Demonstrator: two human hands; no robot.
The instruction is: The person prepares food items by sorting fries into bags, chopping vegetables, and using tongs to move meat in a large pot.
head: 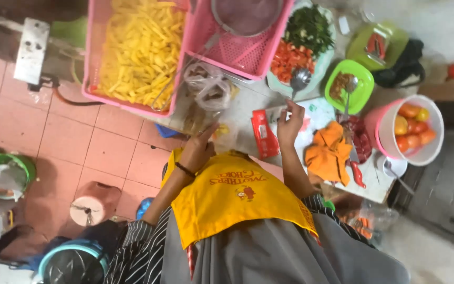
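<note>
- From the head view, my left hand, a dark band at its wrist, rests at the near edge of the tabletop. Its grip is wide, with the fingers stretched out and closed round nothing. The fingertips lie just beside a knotted clear plastic bag.
- My right hand is raised over the tabletop with the fingers curled towards the thumb. I cannot tell whether that grip pinches something small or is empty.
- Just beyond the right hand, a metal spoon lies on the near rim of a pale plate. The hand is near it but not touching.
- Work that looks finished:
  - The plate carries a heap of diced red tomato beside chopped greens.
  - A pink basket is heaped with yellow cut sticks.
- A second pink basket holds a round strainer.
- Work that looks untouched: whole tomatoes sit uncut in a pink-and-white bucket at the right.
- Near the right hand lie a red packet, a crumpled orange cloth and a green bowl with a spoon in it.
- Beyond the cloth there seems to be a red-handled knife. Its blade is hard to make out.
</note>
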